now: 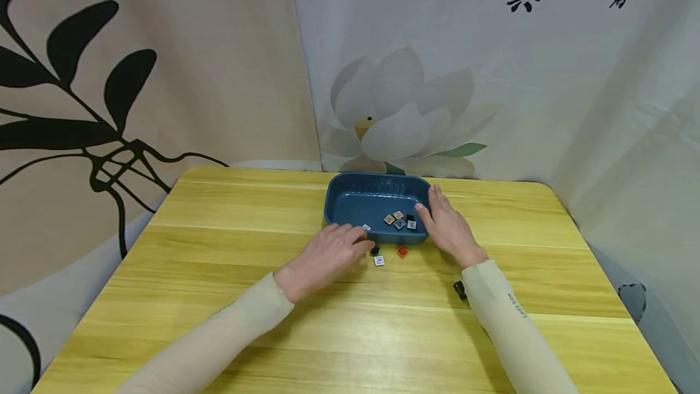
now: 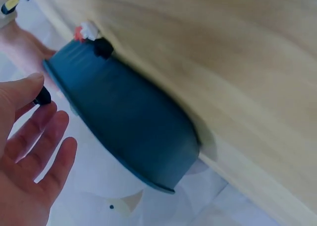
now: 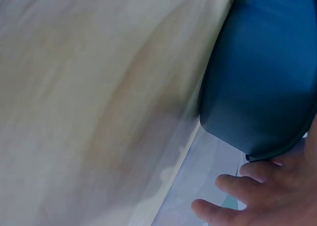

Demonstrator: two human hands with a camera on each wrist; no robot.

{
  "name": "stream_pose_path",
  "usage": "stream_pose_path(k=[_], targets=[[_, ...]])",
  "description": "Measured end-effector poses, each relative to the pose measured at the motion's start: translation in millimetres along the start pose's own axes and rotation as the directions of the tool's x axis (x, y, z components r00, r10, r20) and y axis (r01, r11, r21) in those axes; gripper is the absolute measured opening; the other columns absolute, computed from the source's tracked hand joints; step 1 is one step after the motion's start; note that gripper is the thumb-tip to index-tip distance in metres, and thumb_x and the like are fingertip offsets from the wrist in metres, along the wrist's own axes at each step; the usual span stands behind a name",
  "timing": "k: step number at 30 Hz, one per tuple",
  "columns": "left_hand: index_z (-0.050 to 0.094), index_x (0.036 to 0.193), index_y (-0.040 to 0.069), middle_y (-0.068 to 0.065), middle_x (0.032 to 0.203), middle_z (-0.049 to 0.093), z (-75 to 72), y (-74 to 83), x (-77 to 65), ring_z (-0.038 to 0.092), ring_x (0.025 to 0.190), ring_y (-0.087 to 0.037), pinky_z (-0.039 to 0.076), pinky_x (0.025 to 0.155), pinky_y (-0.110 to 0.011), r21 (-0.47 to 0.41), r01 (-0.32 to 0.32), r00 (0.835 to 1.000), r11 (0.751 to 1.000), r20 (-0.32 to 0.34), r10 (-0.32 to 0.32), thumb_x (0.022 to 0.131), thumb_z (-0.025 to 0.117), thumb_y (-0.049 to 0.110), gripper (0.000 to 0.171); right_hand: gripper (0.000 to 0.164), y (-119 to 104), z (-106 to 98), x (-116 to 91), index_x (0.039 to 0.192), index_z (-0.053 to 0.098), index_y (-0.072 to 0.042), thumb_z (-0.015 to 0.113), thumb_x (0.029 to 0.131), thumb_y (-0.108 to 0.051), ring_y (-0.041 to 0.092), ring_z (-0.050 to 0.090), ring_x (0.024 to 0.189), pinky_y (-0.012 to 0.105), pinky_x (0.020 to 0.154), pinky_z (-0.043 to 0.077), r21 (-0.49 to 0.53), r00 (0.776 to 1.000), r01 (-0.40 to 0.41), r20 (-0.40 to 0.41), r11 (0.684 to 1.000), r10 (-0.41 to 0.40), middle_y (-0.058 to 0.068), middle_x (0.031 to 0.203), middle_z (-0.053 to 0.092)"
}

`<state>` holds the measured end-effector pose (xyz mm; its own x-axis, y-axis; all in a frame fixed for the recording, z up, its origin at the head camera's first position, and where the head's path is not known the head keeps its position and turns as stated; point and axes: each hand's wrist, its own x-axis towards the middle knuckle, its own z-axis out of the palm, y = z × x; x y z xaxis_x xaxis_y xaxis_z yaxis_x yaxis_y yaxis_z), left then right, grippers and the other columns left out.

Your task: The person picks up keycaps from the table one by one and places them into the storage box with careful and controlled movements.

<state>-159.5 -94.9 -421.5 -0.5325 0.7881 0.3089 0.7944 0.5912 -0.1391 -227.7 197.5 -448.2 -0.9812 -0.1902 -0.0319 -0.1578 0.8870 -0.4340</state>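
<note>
A dark blue rectangular basin (image 1: 358, 205) stands near the table's far edge. My left hand (image 1: 333, 254) is at its front-left side, pinching a small black piece (image 2: 43, 95) between thumb and index finger; the other fingers are loosely spread. My right hand (image 1: 451, 227) rests on the basin's right end, thumb over the rim, fingers (image 3: 242, 186) straight along the outside. Several small square pieces (image 1: 400, 224) lie inside the basin, tan, grey, white and black. In front of it sit a black piece (image 1: 375, 251), a white piece (image 1: 380, 261) and a red piece (image 1: 402, 251).
Beside the right forearm, a black object (image 1: 460, 290) lies on the wooden table (image 1: 246, 217), partly hidden by the sleeve. Behind the table hangs a printed curtain (image 1: 404, 78) with flowers and leaves.
</note>
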Motion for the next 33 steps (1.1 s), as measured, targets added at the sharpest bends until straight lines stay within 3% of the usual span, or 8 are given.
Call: stream_pose_path(k=[6,14,27,33], targets=[[0.077,0.123,0.015,-0.002,0.109,0.069,-3.2,-5.4,13.1,0.062,0.089,-0.017,0.051,0.072,-0.028,-0.009,0.041,0.997,0.999,-0.059,-0.042,0.098,0.074,0.017,0.025,0.077,0,0,0,0.163,0.011,0.006,0.03,0.112,-0.05,0.044,0.016,0.155,0.06,0.121,0.022,0.001,1.0,0.002,0.005,1.0,-0.002,0.023,0.171,0.005],[0.078,0.122,0.013,-0.003,0.11,0.07,-1.6,-10.7,29.7,0.062,0.094,-0.018,0.052,0.079,-0.028,-0.061,0.107,0.99,0.992,-0.086,-0.112,0.095,0.078,0.018,0.027,0.079,0,-1,0,0.163,0.011,0.005,0.028,0.112,-0.053,0.043,0.017,0.155,0.059,0.121,0.022,0.0,1.0,-0.003,0.004,1.0,0.003,0.022,0.171,0.004],[0.077,0.124,0.017,0.0,0.111,0.07,15.8,-16.6,56.5,0.065,0.096,-0.016,0.053,0.081,-0.028,-0.053,0.237,0.971,0.97,0.008,-0.237,0.101,0.071,0.028,0.026,0.079,0,0,0,0.163,0.012,0.005,0.027,0.112,-0.053,0.043,0.016,0.156,0.058,0.121,0.023,0.002,1.0,-0.001,0.002,1.0,0.001,0.022,0.171,0.005],[0.077,0.124,0.018,-0.001,0.113,0.07,23.5,-17.5,68.5,0.065,0.098,-0.017,0.055,0.086,-0.032,-0.069,0.278,0.96,0.958,0.043,-0.275,0.1,0.073,0.025,0.026,0.076,0,0,0,0.163,0.012,0.005,0.031,0.113,-0.048,0.043,0.016,0.155,0.058,0.121,0.022,0.013,1.0,-0.006,0.001,1.0,0.006,0.022,0.171,0.005]])
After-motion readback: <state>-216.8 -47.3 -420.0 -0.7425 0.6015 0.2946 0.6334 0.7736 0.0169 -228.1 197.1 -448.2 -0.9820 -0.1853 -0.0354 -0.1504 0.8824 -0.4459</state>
